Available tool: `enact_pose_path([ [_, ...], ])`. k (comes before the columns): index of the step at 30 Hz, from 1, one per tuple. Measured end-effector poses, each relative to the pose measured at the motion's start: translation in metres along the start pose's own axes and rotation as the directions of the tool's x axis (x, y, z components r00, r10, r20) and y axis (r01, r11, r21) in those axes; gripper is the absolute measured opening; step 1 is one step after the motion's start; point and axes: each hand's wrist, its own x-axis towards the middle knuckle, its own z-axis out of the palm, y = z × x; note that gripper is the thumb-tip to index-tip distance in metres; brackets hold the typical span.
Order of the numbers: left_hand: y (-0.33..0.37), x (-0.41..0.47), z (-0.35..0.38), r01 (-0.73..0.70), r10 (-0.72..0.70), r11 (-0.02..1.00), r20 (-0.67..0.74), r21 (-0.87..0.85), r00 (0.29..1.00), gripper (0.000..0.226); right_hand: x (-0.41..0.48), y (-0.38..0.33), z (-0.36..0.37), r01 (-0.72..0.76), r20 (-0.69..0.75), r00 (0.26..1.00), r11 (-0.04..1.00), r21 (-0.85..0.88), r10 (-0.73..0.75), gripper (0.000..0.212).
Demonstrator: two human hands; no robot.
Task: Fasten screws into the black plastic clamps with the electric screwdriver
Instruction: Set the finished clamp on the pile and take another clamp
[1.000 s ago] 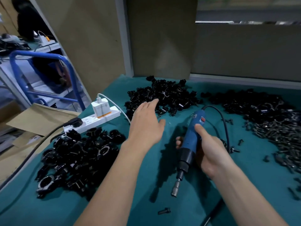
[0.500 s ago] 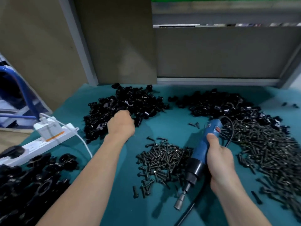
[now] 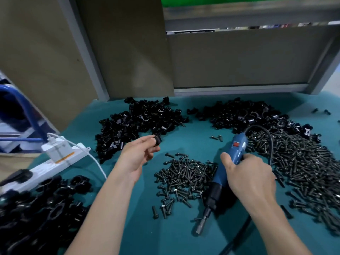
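Teal matting (image 3: 176, 236) carries it all: the left hand (image 3: 137, 156), just now buried in the clamp heap (image 3: 139, 122) beyond it, has come up pinching one black clamp (image 3: 157, 140), so a screw should come next; the right hand (image 3: 248, 177) grips the one electric screwdriver (image 3: 237, 150), two screw piles (image 3: 184, 173) flanking it, three clamp heaps (image 3: 248, 115) about.

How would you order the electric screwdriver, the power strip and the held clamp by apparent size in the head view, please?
1. electric screwdriver and power strip: similar length, and the strip is partly covered, so unranked.
2. clamp: clearly smallest.
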Motion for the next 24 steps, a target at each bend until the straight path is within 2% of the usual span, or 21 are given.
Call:
enact_pose_path([
  [2, 0.001, -0.005, -0.004, -0.004, 0.005, 1.000, 0.007, -0.026, 1.000, 0.024, -0.005, -0.005, -0.003, 0.009, -0.100, 0.995, 0.997, -0.080, -0.018, 0.042],
  [3, 0.002, -0.008, -0.005, 0.004, -0.002, 0.998, 0.036, -0.056, 0.999, 0.029, -0.009, -0.008, -0.004, 0.054, -0.147, 0.987, 0.997, -0.058, -0.062, 0.033],
  [5, 0.002, -0.015, -0.005, 0.029, -0.015, 0.993, 0.120, -0.115, 0.993, 0.034, -0.018, -0.017, -0.002, 0.224, -0.191, 0.961, 0.966, 0.130, -0.198, 0.017],
  [6, 0.000, -0.019, -0.004, 0.044, -0.019, 0.990, 0.176, -0.137, 0.984, 0.035, -0.022, -0.023, 0.001, 0.287, -0.166, 0.954, 0.922, 0.261, -0.250, 0.014],
  [8, -0.005, -0.025, 0.000, 0.059, -0.005, 0.983, 0.296, -0.173, 0.955, 0.037, -0.026, -0.039, 0.010, 0.305, 0.022, 0.933, 0.825, 0.476, -0.358, 0.026],
  [10, -0.013, -0.026, 0.004, 0.040, 0.029, 0.984, 0.373, -0.176, 0.927, 0.043, -0.024, -0.056, 0.019, 0.269, 0.244, 0.849, 0.781, 0.564, -0.469, 0.039],
  [11, -0.017, -0.026, 0.004, 0.027, 0.044, 0.984, 0.385, -0.178, 0.922, 0.045, -0.021, -0.063, 0.022, 0.272, 0.297, 0.813, 0.777, 0.568, -0.501, 0.041],
  [13, -0.022, -0.024, 0.004, 0.017, 0.053, 0.983, 0.371, -0.183, 0.927, 0.043, -0.012, -0.069, 0.026, 0.271, 0.331, 0.784, 0.770, 0.579, -0.525, 0.039],
  [16, -0.026, -0.022, 0.003, -0.008, 0.055, 0.993, 0.387, -0.121, 0.920, 0.043, -0.003, -0.068, 0.027, 0.147, 0.376, 0.748, 0.689, 0.710, -0.547, 0.037],
  [18, -0.026, -0.020, 0.006, -0.007, 0.042, 0.994, 0.334, -0.108, 0.942, 0.034, -0.001, -0.068, 0.028, 0.066, 0.378, 0.745, 0.625, 0.778, -0.550, 0.027],
  [21, -0.026, -0.010, 0.010, -0.048, 0.051, 0.998, 0.097, -0.036, 0.994, 0.042, 0.001, -0.065, 0.033, -0.127, 0.415, 0.760, 0.511, 0.850, -0.501, 0.022],
  [23, -0.026, 0.003, 0.012, -0.159, 0.189, 0.956, -0.105, 0.246, 0.976, 0.022, 0.003, -0.060, 0.034, -0.245, 0.456, 0.751, 0.439, 0.864, -0.478, 0.022],
  [24, -0.025, 0.010, 0.014, -0.195, 0.294, 0.876, -0.168, 0.441, 0.941, 0.021, 0.005, -0.059, 0.034, -0.287, 0.472, 0.740, 0.410, 0.866, -0.479, 0.023],
])
